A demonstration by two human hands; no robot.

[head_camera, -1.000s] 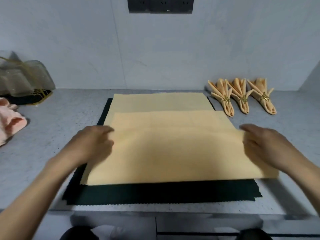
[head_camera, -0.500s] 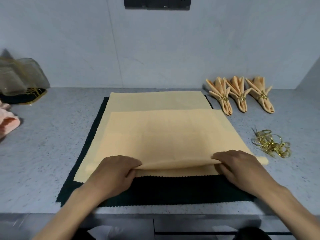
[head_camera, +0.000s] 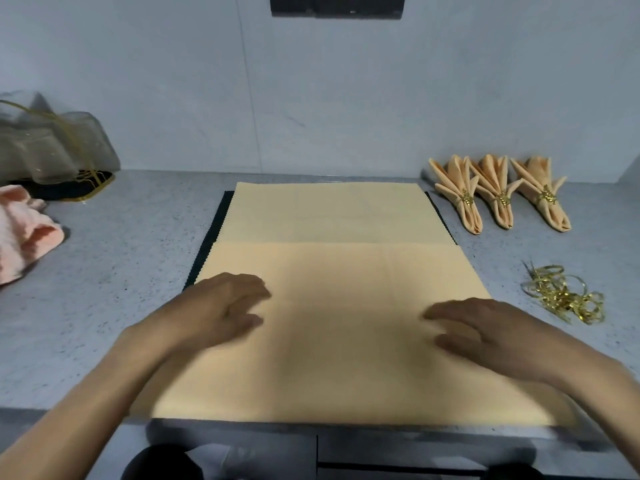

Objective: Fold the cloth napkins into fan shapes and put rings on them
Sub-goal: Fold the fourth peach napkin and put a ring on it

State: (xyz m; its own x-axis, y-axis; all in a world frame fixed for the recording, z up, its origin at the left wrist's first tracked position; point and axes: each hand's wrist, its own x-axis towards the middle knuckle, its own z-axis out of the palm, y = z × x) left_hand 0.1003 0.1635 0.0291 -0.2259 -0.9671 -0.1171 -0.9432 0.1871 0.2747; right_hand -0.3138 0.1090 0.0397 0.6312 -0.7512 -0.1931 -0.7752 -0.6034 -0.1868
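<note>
- While both hands lie flat on it, we find the napkin (head_camera: pixel 346 306) spread on the counter (head_camera: pixel 121 271), partly folded, with an upper layer covering its near part and a single layer showing beyond.
- We take the napkin as our landmark. Its long axis runs left to right across the person; the fold edge on top runs the same way, on the far side of both hands.
- We note the left hand (head_camera: pixel 221 306) resting on the napkin's left part, fingers spread and straight, gripping nothing.
- We note the right hand (head_camera: pixel 485 330) resting on the napkin's right part, fingers likewise spread and flat, gripping nothing.
- We judge both hands about equally near the napkin's near edge, which lies at the counter's front; the next pleat would likely start there.
- Beneath the napkin, a dark mat (head_camera: pixel 207 251) shows along its left side.
- Right of the napkin and toward its far corner, three finished fans (head_camera: pixel 498 195) lie side by side, each ringed.
- Right of the napkin, nearer than the fans, loose gold rings (head_camera: pixel 564 296) sit in a heap, closer to the right hand.
- We judge the task well advanced but this napkin barely begun.
</note>
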